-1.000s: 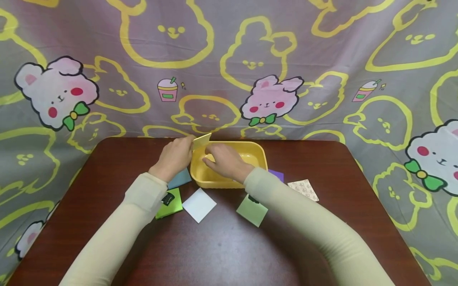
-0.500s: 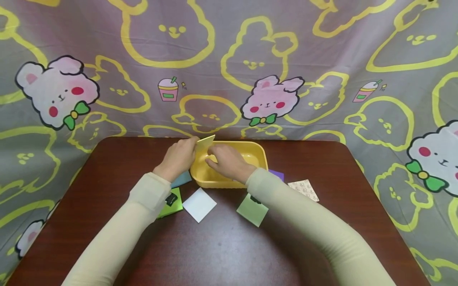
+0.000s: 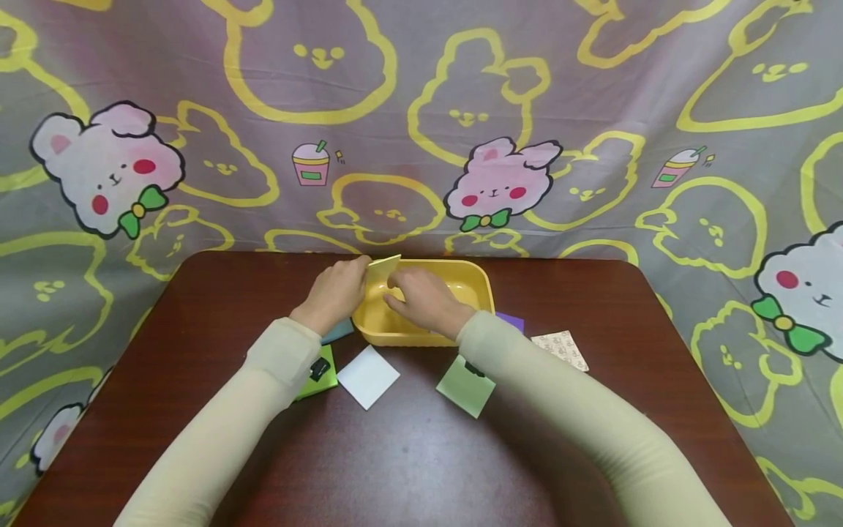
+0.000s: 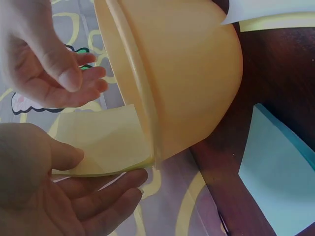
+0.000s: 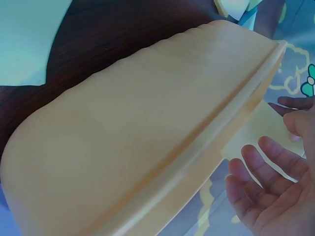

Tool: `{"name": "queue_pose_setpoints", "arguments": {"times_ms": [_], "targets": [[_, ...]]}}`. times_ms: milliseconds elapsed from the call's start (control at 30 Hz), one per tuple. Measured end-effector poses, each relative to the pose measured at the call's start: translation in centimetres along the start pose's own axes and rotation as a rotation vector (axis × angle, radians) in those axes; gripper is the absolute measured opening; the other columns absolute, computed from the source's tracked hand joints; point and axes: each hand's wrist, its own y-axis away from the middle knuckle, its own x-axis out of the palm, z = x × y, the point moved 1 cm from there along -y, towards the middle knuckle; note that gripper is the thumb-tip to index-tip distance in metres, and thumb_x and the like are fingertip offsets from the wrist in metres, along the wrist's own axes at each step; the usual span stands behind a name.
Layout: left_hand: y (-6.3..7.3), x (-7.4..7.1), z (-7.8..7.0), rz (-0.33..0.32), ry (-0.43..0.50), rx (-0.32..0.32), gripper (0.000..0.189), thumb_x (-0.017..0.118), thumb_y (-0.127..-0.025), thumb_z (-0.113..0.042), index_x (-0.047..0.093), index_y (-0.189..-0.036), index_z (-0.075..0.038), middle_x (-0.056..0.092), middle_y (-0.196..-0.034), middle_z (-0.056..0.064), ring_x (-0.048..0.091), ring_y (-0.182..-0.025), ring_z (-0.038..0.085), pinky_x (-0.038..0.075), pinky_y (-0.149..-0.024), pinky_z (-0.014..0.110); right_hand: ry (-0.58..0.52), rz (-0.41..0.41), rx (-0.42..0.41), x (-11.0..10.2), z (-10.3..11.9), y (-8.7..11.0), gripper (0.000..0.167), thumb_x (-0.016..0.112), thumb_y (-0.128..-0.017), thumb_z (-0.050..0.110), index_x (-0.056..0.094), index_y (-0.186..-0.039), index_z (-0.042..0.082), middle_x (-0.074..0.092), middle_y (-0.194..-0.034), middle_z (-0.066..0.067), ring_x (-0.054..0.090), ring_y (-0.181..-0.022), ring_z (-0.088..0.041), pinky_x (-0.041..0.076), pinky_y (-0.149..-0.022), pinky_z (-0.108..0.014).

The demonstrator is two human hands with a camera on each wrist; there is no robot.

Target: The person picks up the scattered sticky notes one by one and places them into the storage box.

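Yellow rounded plastic tub [image 3: 395,339]: left rim blocked by left hand [image 3: 334,289] and pale-yellow square paper pad [image 4: 103,137]; right hand [image 3: 428,296] blocks mid-opening, far-right corner free from above. Front: lane between white paper square [image 3: 369,378] and sage-green paper square [image 3: 465,391]. Behind: grey patterned fabric curtain [image 3: 382,139], tight. Far right: free red-brown wood tabletop [image 3: 566,289].

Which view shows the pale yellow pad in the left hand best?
The left wrist view: nearly the whole face of the pale yellow pad shows, held between thumb and fingers of the left hand. The head view shows it small and foreshortened; in the right wrist view, the right hand partly covers it.
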Motion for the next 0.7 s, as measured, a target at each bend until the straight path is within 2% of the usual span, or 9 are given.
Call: {"name": "queue_pose_setpoints", "arguments": {"times_ms": [400, 533, 700], "targets": [[-0.2, 0.3, -0.5, 0.013, 0.015, 0.019, 0.018, 0.044, -0.104, -0.008, 0.061, -0.105, -0.002, 0.068, -0.086, 0.02, 0.067, -0.075, 0.035, 0.052, -0.065, 0.05, 0.01, -0.01, -0.015, 0.1, -0.2, 0.2, 0.03, 0.065, -0.098, 0.026, 0.07, -0.112, 0.0, 0.075, -0.11, -0.014, 0.07, -0.102, -0.028, 0.056, -0.091, -0.041], [-0.3, 0.7, -0.4, 0.026, 0.014, 0.015, 0.02, 0.044, -0.105, -0.009, 0.062, -0.108, -0.001, 0.069, -0.089, 0.021, 0.068, -0.077, 0.035, 0.052, -0.066, 0.05, 0.013, -0.006, -0.008, 0.1, -0.3, 0.3, 0.03, 0.066, -0.098, 0.026, 0.07, -0.111, 0.0, 0.075, -0.109, -0.013, 0.07, -0.102, -0.027, 0.056, -0.091, -0.04], [-0.4, 1.2, -0.6, 0.063, 0.008, 0.013, 0.022, 0.045, -0.105, -0.008, 0.063, -0.114, -0.001, 0.069, -0.088, 0.018, 0.062, -0.071, 0.027, 0.05, -0.062, 0.043, 0.006, 0.01, 0.014, 0.2, -0.4, 0.4, 0.029, 0.066, -0.098, 0.027, 0.071, -0.111, 0.001, 0.075, -0.109, -0.013, 0.07, -0.102, -0.026, 0.057, -0.09, -0.04]]}}
